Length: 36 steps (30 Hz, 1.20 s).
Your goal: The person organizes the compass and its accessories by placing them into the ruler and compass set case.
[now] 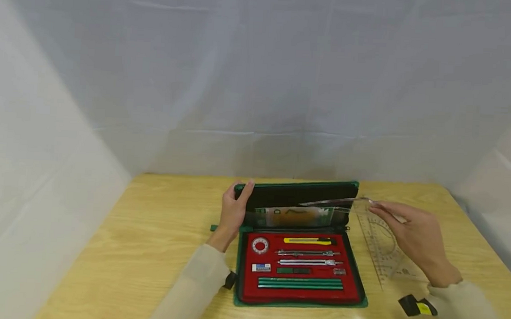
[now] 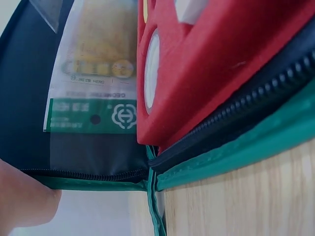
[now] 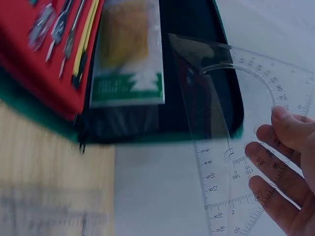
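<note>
A zippered green drawing-set case [image 1: 300,299] lies open on the table, its lid tilted up. My left hand [image 1: 232,212] grips the lid's left edge, thumb on the inner side. With my right hand [image 1: 420,238] I pinch a clear set square [image 3: 197,118] that carries a protractor scale. It reaches in front of the black lid lining [image 1: 275,195] and appears nearly edge-on in the head view. Inside the lid, a clear packet [image 1: 296,217] with a green band sits at the bottom. Another clear set square [image 1: 381,248] lies on the table, partly behind my right hand.
The red tray [image 1: 248,294] holds a white ring-shaped disc [image 1: 260,245], a yellow cutter [image 1: 305,240], compasses [image 1: 308,262], an eraser [image 1: 261,267], a dark green box [image 1: 293,271], a sharpener [image 1: 339,271] and green pencils [image 1: 301,283]. White cloth [image 1: 259,82] hangs behind the wooden table [image 1: 160,236].
</note>
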{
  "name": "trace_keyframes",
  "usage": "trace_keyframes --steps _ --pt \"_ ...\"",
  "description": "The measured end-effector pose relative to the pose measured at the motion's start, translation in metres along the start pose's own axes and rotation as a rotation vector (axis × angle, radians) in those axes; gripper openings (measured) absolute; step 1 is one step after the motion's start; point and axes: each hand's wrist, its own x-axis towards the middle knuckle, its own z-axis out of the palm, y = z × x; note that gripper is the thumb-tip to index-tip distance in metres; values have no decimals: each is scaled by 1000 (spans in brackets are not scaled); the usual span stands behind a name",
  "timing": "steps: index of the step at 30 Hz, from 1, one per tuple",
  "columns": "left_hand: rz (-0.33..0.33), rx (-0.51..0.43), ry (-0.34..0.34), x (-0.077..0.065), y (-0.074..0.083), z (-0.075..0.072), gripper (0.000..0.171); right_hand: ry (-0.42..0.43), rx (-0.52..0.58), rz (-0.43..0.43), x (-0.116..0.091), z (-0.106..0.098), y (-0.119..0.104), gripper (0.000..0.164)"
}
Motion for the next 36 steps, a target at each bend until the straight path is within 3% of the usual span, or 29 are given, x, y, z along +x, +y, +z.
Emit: trace_keyframes --steps 4,8,11,13,25,31,36 --pt "-2 -7 -3 -2 0 1 30 -30 -70 -119 17 18 -9 56" --pt "0 -7 -8 -4 -1 1 29 -74 -77 -180 29 33 -18 50" --pt "7 -9 -9 -4 -1 1 30 -103 -54 -197 34 46 -24 26" --pt "11 -13 -8 -3 -1 0 29 -128 -25 -195 36 55 -27 19" --pt "23 -39 -23 -4 -1 2 26 -344 57 -116 43 91 -38 19" --pt "1 -57 -47 -6 1 -1 22 -370 136 -135 50 101 -51 19" --pt "-3 -53 -69 -10 15 -1 20 -432 267 -21 48 109 -46 17"
